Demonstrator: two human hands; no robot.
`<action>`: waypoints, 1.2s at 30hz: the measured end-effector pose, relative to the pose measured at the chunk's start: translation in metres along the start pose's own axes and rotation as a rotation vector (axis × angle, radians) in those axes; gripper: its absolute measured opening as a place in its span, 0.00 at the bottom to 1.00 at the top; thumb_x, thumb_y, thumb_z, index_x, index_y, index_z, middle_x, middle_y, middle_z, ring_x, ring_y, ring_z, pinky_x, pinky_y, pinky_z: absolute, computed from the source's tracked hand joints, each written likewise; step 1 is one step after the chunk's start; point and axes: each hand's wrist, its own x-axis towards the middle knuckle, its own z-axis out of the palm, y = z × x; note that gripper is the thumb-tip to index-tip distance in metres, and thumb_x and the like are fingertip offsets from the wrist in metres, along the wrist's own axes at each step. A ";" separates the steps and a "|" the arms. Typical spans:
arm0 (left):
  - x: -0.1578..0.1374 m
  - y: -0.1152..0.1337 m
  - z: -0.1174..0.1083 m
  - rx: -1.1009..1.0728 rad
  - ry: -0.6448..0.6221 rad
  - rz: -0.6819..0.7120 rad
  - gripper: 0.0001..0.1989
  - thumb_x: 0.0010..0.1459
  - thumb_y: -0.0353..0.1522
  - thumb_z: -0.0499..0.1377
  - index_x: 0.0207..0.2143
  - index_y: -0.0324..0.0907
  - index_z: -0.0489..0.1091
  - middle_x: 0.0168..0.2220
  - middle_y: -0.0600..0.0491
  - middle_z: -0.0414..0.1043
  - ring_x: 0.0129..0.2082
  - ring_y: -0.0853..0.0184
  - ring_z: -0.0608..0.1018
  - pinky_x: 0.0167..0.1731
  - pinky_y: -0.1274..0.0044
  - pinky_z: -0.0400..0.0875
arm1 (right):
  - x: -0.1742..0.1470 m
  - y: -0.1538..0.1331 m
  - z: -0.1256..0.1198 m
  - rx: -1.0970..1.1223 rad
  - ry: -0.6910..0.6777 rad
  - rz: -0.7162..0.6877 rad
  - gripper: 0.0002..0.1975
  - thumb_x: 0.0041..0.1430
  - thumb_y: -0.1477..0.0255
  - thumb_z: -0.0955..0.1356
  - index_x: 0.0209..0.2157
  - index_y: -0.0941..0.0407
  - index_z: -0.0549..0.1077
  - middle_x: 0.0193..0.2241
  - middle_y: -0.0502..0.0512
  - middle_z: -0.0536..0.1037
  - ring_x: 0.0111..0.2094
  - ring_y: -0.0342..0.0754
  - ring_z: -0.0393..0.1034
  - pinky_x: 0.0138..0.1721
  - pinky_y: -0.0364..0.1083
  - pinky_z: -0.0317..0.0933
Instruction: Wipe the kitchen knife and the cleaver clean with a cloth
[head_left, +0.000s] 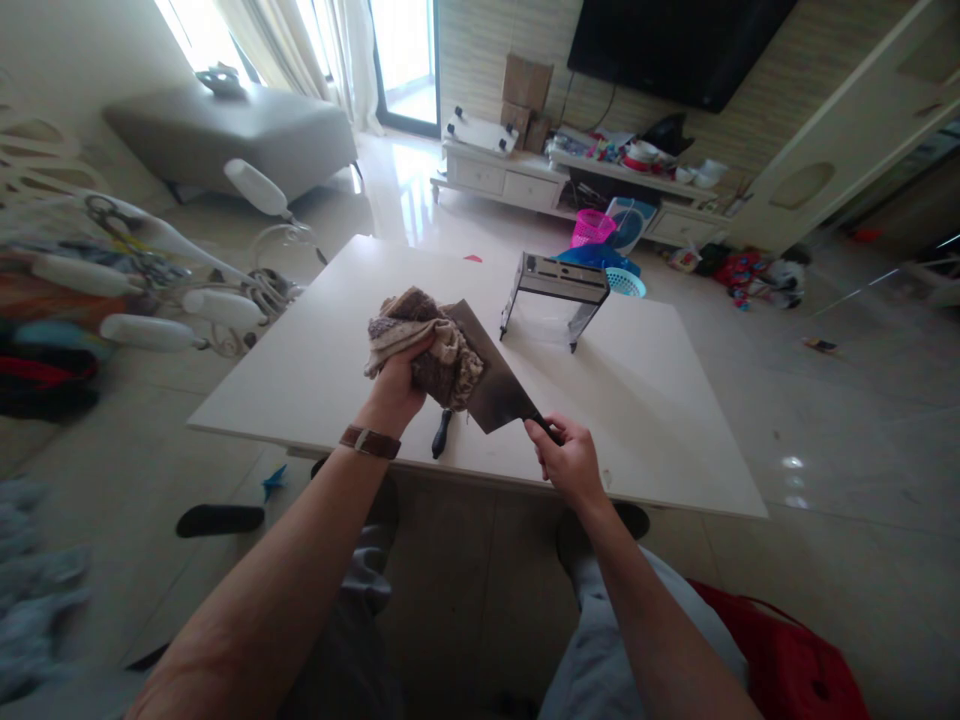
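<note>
My right hand (568, 458) grips the black handle of a cleaver (496, 385), whose broad dark blade points up and to the left. A bunched brown-and-beige cloth (424, 345) is in my left hand (401, 385), its fingers mostly hidden in the folds. The cloth lies against the blade's far end and covers part of it. Below the cloth, a black handle (441, 435) of another tool rests on the white table (637, 420); the rest of that tool is hidden. Farther back stands a knife rack (562, 278) with slots in its top.
A small red piece (472, 258) lies near the table's far edge. Beyond it are a pink basket (592, 228) and a light-blue basket (626, 283). To the left stands a white lamp-like fixture (259, 190). A red bag (795, 650) sits on the floor at my right.
</note>
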 end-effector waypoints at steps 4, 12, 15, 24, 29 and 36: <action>0.010 0.007 -0.007 -0.049 -0.043 0.086 0.11 0.52 0.26 0.68 0.39 0.43 0.81 0.42 0.53 0.86 0.50 0.63 0.84 0.57 0.73 0.77 | 0.001 -0.001 -0.001 0.073 -0.019 0.068 0.23 0.55 0.49 0.75 0.25 0.55 0.72 0.14 0.43 0.66 0.12 0.38 0.56 0.12 0.39 0.50; 0.009 0.008 -0.010 -0.073 -0.092 0.059 0.08 0.56 0.30 0.68 0.40 0.44 0.80 0.43 0.54 0.85 0.50 0.64 0.84 0.57 0.72 0.77 | 0.006 0.004 -0.005 0.260 0.007 0.116 0.25 0.54 0.49 0.75 0.24 0.54 0.67 0.13 0.42 0.67 0.10 0.37 0.55 0.10 0.38 0.49; 0.003 -0.002 -0.003 -0.017 -0.109 -0.012 0.08 0.55 0.28 0.68 0.39 0.43 0.81 0.42 0.53 0.85 0.50 0.61 0.84 0.58 0.70 0.77 | 0.008 0.005 -0.003 0.277 0.007 0.118 0.25 0.54 0.49 0.76 0.24 0.54 0.67 0.13 0.42 0.67 0.10 0.37 0.55 0.09 0.37 0.48; 0.001 -0.009 -0.001 0.015 -0.067 -0.088 0.08 0.53 0.27 0.69 0.38 0.42 0.81 0.41 0.52 0.86 0.48 0.61 0.85 0.58 0.69 0.77 | 0.008 0.005 -0.002 0.438 0.023 0.204 0.24 0.50 0.50 0.77 0.26 0.55 0.69 0.13 0.43 0.68 0.09 0.36 0.54 0.08 0.37 0.46; -0.002 -0.009 0.000 0.023 -0.056 -0.101 0.07 0.53 0.26 0.68 0.35 0.42 0.81 0.40 0.52 0.86 0.49 0.61 0.85 0.58 0.69 0.77 | 0.009 -0.002 -0.002 0.511 0.091 0.200 0.25 0.47 0.49 0.77 0.26 0.55 0.69 0.13 0.42 0.68 0.09 0.36 0.54 0.08 0.37 0.47; -0.009 -0.014 0.003 0.079 -0.097 -0.146 0.09 0.51 0.25 0.69 0.36 0.41 0.81 0.39 0.51 0.85 0.44 0.61 0.86 0.56 0.70 0.78 | 0.009 0.007 0.001 0.386 0.087 0.139 0.24 0.52 0.50 0.76 0.26 0.54 0.68 0.13 0.42 0.68 0.10 0.36 0.55 0.09 0.36 0.47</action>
